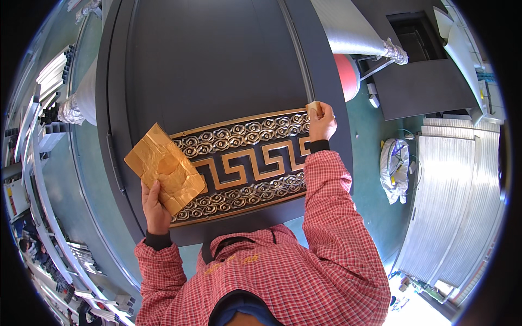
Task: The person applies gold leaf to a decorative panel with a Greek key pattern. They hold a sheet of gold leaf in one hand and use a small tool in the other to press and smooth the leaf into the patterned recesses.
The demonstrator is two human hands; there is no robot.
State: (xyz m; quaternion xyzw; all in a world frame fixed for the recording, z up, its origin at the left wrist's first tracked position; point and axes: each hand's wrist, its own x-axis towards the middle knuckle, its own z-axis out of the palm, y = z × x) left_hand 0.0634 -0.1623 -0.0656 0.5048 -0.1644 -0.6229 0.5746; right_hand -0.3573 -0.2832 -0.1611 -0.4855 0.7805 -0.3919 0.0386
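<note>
A dark grey door panel [217, 60] lies in front of me, with a decorative strip [272, 163] across its near part. The strip carries a gold key pattern between two rows of metallic scrolls. My left hand [156, 209] grips a creased, gold-coloured foil sheet [168, 173] by its lower edge, thumb on top; the sheet covers the strip's left end. At the strip's far right corner, my right hand [324, 124] pinches a small tan piece [313, 107] against the edge. Its material is too small to make out.
Wrapped rolls [353, 27] extend beyond the door on both sides, with a red cylinder [346, 76] at right. Another dark panel [429, 81] stands far right, near a white bag [394, 169] on the green floor. Metal profiles [51, 136] are racked at left.
</note>
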